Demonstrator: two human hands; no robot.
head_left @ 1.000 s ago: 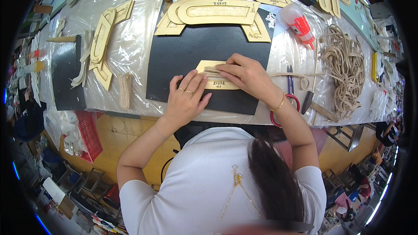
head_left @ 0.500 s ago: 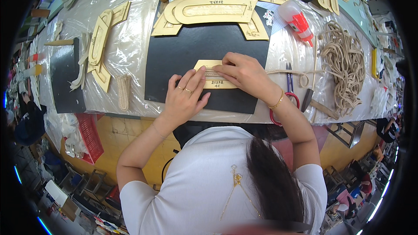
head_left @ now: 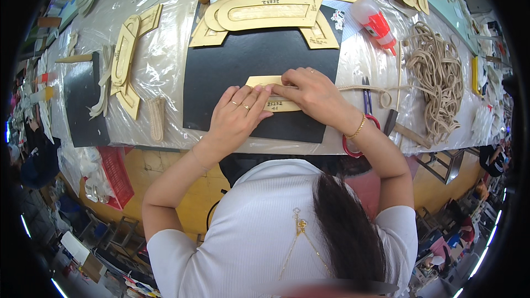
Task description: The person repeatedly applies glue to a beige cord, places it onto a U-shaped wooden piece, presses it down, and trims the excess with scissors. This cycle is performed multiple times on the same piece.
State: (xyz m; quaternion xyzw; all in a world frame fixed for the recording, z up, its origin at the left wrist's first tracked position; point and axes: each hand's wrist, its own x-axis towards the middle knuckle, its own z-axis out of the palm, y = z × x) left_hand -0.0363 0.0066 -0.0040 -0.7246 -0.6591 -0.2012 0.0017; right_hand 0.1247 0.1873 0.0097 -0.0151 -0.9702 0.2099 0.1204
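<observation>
A pale yellow template board (head_left: 287, 106) with a slot lies on a black mat (head_left: 232, 66) in front of me. My left hand (head_left: 237, 111) rests on the board's left part, its fingers stretched out and their tips over the slot. My right hand (head_left: 314, 95) is closed at the board's right part, thumb and index fingertip pinched on a beige cord (head_left: 361, 87). The cord's end under my fingertips is hidden. From my right hand the cord runs right toward a tangled cord heap (head_left: 436, 77).
More yellow templates (head_left: 268, 14) are stacked at the mat's far edge, others (head_left: 126, 52) at left. A coiled cord piece (head_left: 157, 120) lies left of the mat. To the right are red-handled scissors (head_left: 369, 116), a hammer (head_left: 406, 131) and a red-and-clear squeeze bottle (head_left: 376, 26).
My left hand has slid slightly right, and its fingertips now meet my right fingers over the slot. The right hand has barely moved and keeps its pinch.
</observation>
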